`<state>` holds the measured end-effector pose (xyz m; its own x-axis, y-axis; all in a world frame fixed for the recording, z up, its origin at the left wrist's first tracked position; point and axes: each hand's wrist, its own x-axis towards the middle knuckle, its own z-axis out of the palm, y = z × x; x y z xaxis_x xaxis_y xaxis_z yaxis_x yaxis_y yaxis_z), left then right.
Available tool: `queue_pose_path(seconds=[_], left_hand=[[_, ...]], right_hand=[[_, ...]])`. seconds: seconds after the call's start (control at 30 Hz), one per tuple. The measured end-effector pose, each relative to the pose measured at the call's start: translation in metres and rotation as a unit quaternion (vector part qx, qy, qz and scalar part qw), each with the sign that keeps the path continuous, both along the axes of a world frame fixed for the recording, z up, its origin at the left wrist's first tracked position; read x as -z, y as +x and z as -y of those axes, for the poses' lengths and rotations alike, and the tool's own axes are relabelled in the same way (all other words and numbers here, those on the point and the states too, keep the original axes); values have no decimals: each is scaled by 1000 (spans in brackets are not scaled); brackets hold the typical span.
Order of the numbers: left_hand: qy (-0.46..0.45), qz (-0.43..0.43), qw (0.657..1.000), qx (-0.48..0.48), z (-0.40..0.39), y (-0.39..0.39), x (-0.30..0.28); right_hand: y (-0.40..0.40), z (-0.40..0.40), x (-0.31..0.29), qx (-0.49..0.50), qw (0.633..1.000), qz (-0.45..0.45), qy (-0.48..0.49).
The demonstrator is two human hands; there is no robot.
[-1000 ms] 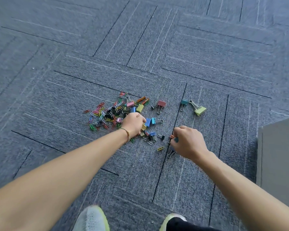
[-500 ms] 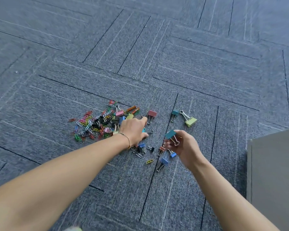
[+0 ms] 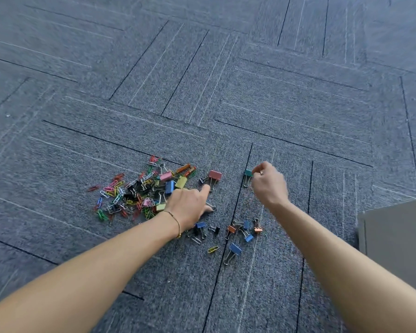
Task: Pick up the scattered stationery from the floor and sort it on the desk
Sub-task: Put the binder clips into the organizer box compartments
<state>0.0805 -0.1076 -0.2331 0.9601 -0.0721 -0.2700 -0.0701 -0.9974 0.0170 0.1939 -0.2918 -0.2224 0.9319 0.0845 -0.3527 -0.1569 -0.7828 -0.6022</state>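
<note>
Grey carpet (image 3: 286, 104) tiled in a herringbone layout, dark seams between tiles. Stationery scattered mid-frame on the floor, none on a desk in view.

Left hand (image 3: 190, 205) palm-down over right edge of paper clips (image 3: 127, 193), index finger extended toward red clip (image 3: 214, 175), fingertip just beside its wire handles; thumb spread toward a wire loop near 940,885. Nothing gripped. Thin bracelet (image 3: 175, 222) on that wrist.

Right hand (image 3: 269, 183) curled, fingers bunched, thumb and forefinger closing at teal clip (image 3: 248, 173); contact with clip looks likely but motion blur prevents certainty. Teal clip on carpet just right of a seam.

Paper-clip heap: many colours, mixed with pink (image 3: 165, 176), blue (image 3: 170, 186) and yellow (image 3: 181, 181) binder clips; orange items (image 3: 186, 169) at far edge, type unclear.

Small cluster near wrists: blue clip (image 3: 234, 249) with handles on the seam, further small blue, orange, black clips above, one yellow paper clip (image 3: 213, 249) apart.

Grey cabinet corner (image 3: 396, 236) at right edge.
</note>
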Motion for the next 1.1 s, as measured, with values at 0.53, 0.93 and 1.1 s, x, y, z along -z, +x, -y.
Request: queue_pose_path(seconds=[0.53, 0.93, 1.1], left_hand=[[-642, -99, 643, -406, -26, -7, -23], [-610, -98, 639, -458, -47, -12, -20], [-164, -24, 960, -225, -35, -16, -16]], right_hand=[[5, -29, 8, -78, 997, 13, -19], [-45, -16, 1, 189, 806, -311, 467], [-42, 5, -3, 124, 844, -291, 433]])
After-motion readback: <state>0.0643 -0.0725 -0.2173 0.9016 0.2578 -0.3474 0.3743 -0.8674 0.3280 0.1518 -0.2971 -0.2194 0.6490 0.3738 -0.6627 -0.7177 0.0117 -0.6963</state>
